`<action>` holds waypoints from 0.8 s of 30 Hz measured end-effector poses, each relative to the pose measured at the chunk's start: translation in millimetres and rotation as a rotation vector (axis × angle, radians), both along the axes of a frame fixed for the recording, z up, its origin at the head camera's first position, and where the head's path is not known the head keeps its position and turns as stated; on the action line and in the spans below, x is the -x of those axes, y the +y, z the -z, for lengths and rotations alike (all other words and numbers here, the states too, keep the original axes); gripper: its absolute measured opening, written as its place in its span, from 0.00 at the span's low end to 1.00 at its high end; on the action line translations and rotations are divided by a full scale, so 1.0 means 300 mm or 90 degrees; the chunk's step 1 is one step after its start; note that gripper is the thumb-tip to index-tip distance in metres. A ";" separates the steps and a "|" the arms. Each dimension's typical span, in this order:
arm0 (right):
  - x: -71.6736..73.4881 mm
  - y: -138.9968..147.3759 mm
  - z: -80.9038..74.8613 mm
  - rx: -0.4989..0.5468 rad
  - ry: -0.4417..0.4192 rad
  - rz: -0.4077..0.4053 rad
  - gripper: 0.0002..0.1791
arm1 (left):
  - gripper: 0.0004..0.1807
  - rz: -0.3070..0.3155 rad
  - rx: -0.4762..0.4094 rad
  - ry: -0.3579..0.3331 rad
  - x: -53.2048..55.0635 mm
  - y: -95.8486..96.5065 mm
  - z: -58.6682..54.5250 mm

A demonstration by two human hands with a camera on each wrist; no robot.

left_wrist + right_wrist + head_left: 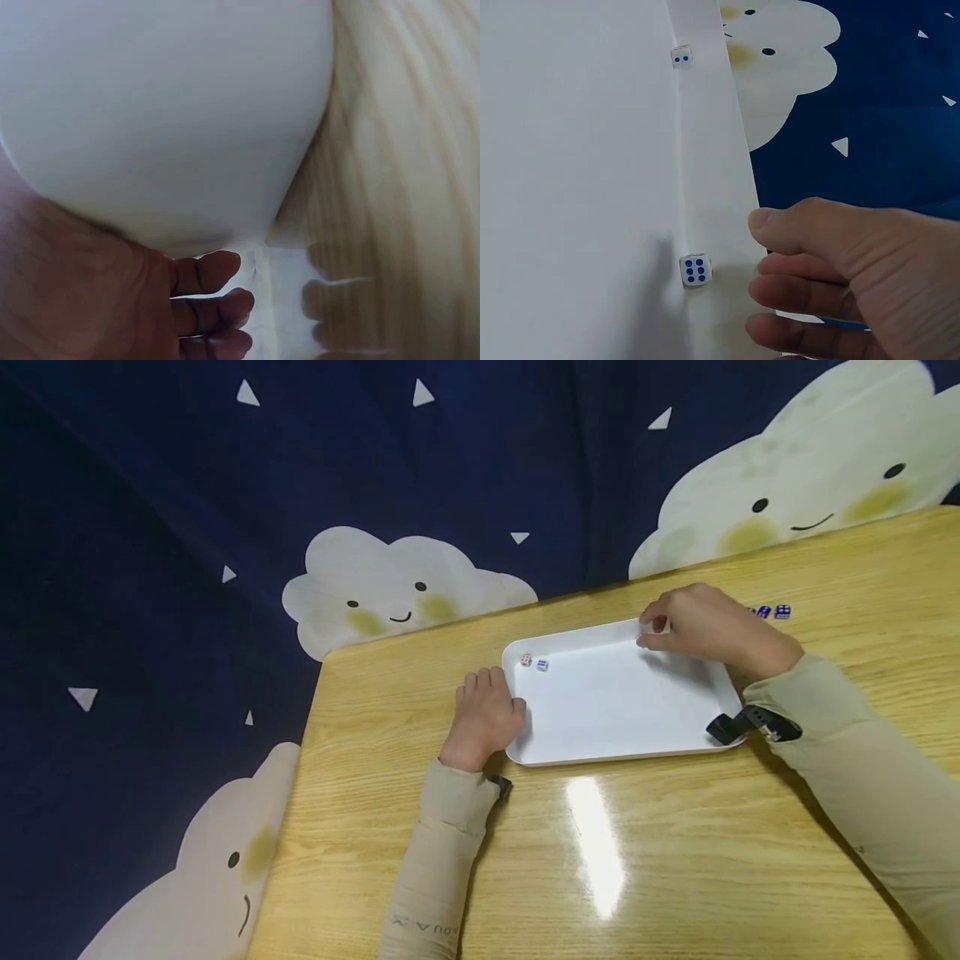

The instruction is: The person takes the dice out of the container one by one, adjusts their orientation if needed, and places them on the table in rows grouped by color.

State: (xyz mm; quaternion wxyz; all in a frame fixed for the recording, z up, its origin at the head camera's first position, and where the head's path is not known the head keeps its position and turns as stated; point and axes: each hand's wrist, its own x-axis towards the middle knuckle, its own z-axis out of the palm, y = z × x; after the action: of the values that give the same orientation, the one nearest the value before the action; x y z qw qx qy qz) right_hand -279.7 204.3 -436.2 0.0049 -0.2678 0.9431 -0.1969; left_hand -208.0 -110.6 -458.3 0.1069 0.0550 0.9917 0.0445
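Note:
My left hand (pixel 486 714) grips the left side of a white tray (pixel 615 710), its thumb over the rim. In the left wrist view, curled fingers (pixel 214 315) show past the tray's outer wall. My right hand (pixel 701 622) hovers over the far right rim, fingers loosely bent and nothing between them. Close by its fingertips, a white die (pixel 696 270) with six blue dots up lies against the tray's far wall; the hand hides it in the head view. Two more white dice, one red-dotted (pixel 526 660) and one blue-dotted (pixel 542 666), sit in the far left corner.
Several blue dice (pixel 782 611) lie on the wooden table (pixel 390 727) behind my right wrist. A dark blue curtain (pixel 450 460) with smiling clouds hangs along the table's far and left edges. Black straps (pixel 753 724) go round my wrists.

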 end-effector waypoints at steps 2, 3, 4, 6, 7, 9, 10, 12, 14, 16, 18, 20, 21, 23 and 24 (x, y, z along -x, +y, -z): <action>0.000 -0.002 0.002 0.001 -0.004 0.001 0.16 | 0.19 -0.002 0.000 0.000 -0.001 -0.001 0.000; 0.000 -0.003 0.004 0.001 -0.007 0.003 0.16 | 0.19 -0.002 0.000 0.000 -0.001 -0.001 0.000; 0.000 -0.004 0.005 0.000 -0.007 0.004 0.15 | 0.19 -0.003 0.000 0.000 -0.001 -0.001 -0.001; 0.001 -0.006 0.010 0.000 -0.016 0.005 0.14 | 0.19 -0.003 -0.001 0.001 -0.002 -0.001 -0.002; 0.002 -0.008 0.014 -0.002 -0.019 0.004 0.14 | 0.19 -0.003 -0.001 0.000 -0.002 -0.001 -0.003; 0.003 -0.011 0.021 -0.008 -0.025 0.000 0.12 | 0.19 -0.003 0.000 0.000 -0.003 -0.001 -0.003; 0.004 -0.012 0.024 -0.011 -0.027 -0.002 0.11 | 0.19 -0.003 0.001 0.000 -0.003 -0.001 -0.003; 0.004 -0.013 0.030 -0.016 -0.029 -0.006 0.09 | 0.19 -0.004 0.000 -0.001 -0.002 -0.001 -0.002; 0.003 -0.014 0.033 -0.021 -0.028 -0.010 0.07 | 0.19 -0.004 -0.001 -0.001 -0.002 -0.002 -0.002; 0.001 -0.014 0.035 -0.025 -0.028 -0.012 0.05 | 0.19 -0.005 -0.002 0.000 -0.001 -0.002 -0.002; -0.002 -0.013 0.035 -0.028 -0.028 -0.015 0.05 | 0.19 -0.005 -0.003 0.000 -0.001 -0.002 -0.002; -0.003 -0.013 0.034 -0.029 -0.029 -0.018 0.05 | 0.19 -0.004 -0.002 0.000 0.000 -0.002 -0.001; -0.004 -0.013 0.034 -0.029 -0.029 -0.018 0.05 | 0.19 -0.005 -0.002 0.000 0.000 -0.002 -0.001; -0.005 -0.014 0.034 -0.027 -0.034 -0.016 0.05 | 0.19 -0.005 -0.002 0.000 0.000 -0.002 0.000; -0.004 -0.015 0.035 -0.025 -0.038 -0.014 0.05 | 0.19 -0.005 -0.002 0.000 0.000 -0.002 0.001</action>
State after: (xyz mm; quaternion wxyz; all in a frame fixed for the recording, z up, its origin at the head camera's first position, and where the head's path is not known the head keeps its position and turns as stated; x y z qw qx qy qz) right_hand -278.3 199.8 -446.5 0.0403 -0.2718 0.9433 -0.1863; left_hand -208.1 -111.2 -458.6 0.1067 0.0515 0.9919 0.0464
